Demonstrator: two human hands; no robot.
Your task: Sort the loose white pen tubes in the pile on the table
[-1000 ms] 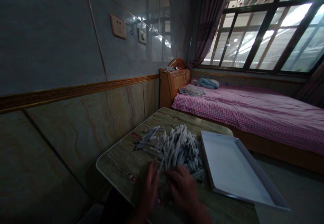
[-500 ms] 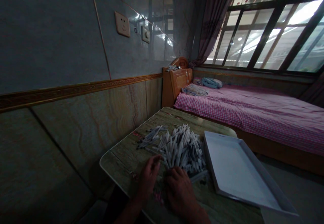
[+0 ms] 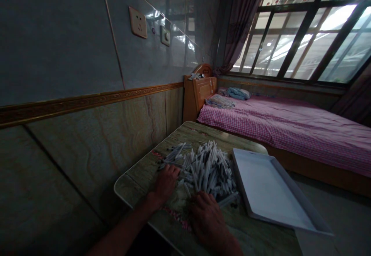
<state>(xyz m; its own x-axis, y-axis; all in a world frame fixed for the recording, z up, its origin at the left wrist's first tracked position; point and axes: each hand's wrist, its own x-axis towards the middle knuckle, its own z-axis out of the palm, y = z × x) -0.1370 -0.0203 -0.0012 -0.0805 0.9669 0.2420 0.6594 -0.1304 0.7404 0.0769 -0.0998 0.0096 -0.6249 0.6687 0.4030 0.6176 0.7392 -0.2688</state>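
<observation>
A large heap of slim white pens [image 3: 207, 167], some with dark ends, lies on the table. To its left is a smaller group of similar pens [image 3: 177, 151]. My left hand [image 3: 167, 180] reaches to the near edge of that smaller group, its fingers closed around what looks like a pen. At the near side of the large heap, my right hand [image 3: 206, 215] is curled with the knuckles up. Its fingertips are hidden beside a loose pen, so what they hold cannot be made out.
A shallow white tray [image 3: 278, 186] stands right of the heap, reaching past the edge of the marble-patterned table [image 3: 145, 175]. A tiled wall [image 3: 127, 132] runs along the left. Beyond the table is a bed [image 3: 261, 121] with a pink checked cover.
My left hand has moved left and forward, away from my right hand, to the smaller group of pens. My right hand stays at the large heap. The view has shifted slightly.
</observation>
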